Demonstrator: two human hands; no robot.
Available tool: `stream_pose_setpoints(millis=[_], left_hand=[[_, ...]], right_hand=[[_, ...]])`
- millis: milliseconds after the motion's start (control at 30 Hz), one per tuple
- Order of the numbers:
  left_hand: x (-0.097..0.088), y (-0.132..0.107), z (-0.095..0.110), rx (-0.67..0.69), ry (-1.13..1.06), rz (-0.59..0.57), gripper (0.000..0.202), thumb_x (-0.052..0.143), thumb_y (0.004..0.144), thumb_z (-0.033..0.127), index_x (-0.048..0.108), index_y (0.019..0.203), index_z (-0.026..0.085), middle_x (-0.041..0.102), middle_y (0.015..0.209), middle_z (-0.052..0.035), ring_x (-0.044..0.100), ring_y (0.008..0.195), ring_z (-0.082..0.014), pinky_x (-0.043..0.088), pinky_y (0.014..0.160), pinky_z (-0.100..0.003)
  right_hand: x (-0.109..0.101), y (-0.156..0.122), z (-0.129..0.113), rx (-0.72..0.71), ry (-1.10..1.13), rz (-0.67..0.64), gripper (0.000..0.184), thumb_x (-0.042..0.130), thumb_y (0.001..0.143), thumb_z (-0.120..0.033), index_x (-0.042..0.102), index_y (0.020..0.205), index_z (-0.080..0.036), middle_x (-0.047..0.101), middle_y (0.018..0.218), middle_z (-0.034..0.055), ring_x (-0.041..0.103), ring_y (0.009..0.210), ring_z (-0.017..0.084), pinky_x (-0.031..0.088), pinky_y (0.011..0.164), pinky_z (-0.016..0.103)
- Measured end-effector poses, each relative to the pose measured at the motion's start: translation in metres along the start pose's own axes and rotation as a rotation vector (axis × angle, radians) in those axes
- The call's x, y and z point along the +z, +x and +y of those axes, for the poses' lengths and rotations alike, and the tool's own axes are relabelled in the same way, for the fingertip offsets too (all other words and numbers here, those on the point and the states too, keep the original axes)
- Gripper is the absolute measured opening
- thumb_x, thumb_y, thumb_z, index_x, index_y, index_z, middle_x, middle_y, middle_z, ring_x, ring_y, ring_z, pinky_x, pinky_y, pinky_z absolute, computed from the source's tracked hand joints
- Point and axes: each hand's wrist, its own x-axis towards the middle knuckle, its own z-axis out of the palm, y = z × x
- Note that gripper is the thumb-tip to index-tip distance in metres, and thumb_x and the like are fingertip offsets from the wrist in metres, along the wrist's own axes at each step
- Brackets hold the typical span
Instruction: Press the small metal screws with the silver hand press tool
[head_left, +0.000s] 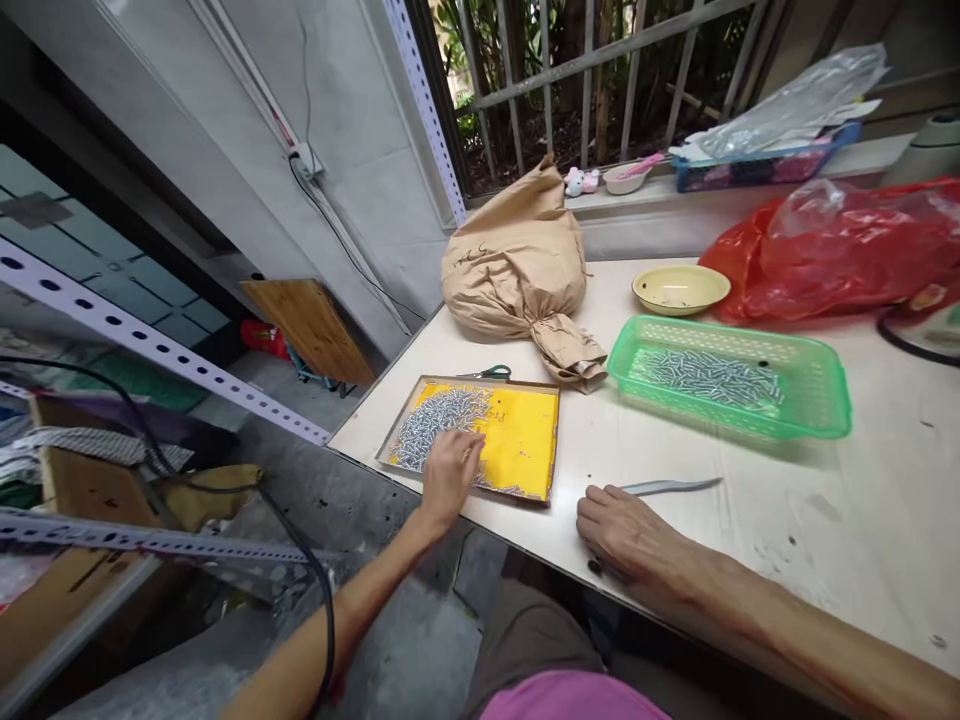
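Hanging over the tray [529,440], left hand [450,465] with fingers bunched, can't tell if it's got anything, silvery screws [431,420] at its 11 o'clock, right hand [619,530] kinda curled on the table [750,540], can't tell there either, green basket [750,426] at its 1 o'clock

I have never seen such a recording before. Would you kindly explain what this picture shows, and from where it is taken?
There is no machine here: a person works with two bare hands. The single picture comes from a camera worn on the head, looking forward and down. The left hand is over a shallow tray with a yellow bottom, by a heap of small metal pieces; whether it pinches one, I cannot tell. The right hand rests on the table near a slim grey tool; whether it holds anything is unclear. Behind the tray are scissors and a brown paper bag. Farther right are a green basket with more metal pieces, a yellow bowl and a red plastic bag.
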Motion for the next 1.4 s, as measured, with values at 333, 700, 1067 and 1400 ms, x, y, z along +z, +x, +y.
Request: stream_pose_setpoints(millis=[333,700,1067,1400], left_hand=[[0.029,0.056,-0.049,0.091,0.251,-0.300,0.023,0.045,0.090,0.021,0.068,0.087,0.020,0.057,0.087,-0.0066,0.047,0.092,-0.0203,0.040,0.068,-0.028],[0.034,0.078,-0.058,0.369,0.206,-0.485,0.018,0.046,0.083,0.009,0.061,0.077,0.018,0.059,0.089,-0.0113,0.048,0.092,-0.0225,0.042,0.078,-0.034],[0.027,-0.005,0.091,-0.542,-0.744,-0.824,0.017,0.059,0.077,0.032,0.058,0.080,0.016,0.057,0.059,0.0024,0.041,0.040,-0.0059,0.028,0.037,-0.019],[0.058,-0.009,0.118,-0.761,-0.895,-1.001,0.018,0.064,0.074,0.025,0.051,0.067,0.015,0.049,0.047,0.0078,0.033,0.029,-0.0021,0.020,0.030,-0.018]], right_hand=[[-0.101,-0.046,0.096,0.555,-0.059,0.643,0.015,0.050,0.091,-0.033,0.058,0.097,-0.021,0.063,0.091,0.0065,0.059,0.072,0.017,0.045,0.070,0.031],[-0.052,-0.082,0.036,0.547,0.100,0.181,0.028,0.038,0.095,-0.035,0.057,0.111,-0.023,0.058,0.106,0.0090,0.062,0.084,0.019,0.049,0.071,0.032],[-0.035,-0.091,-0.018,0.670,0.159,-0.075,0.021,0.039,0.095,-0.020,0.059,0.090,-0.016,0.054,0.087,0.0053,0.051,0.072,0.014,0.033,0.057,0.026],[-0.029,-0.094,-0.018,0.693,0.127,-0.063,0.018,0.040,0.093,-0.014,0.057,0.094,-0.018,0.056,0.089,0.0047,0.049,0.075,0.014,0.026,0.059,0.027]])
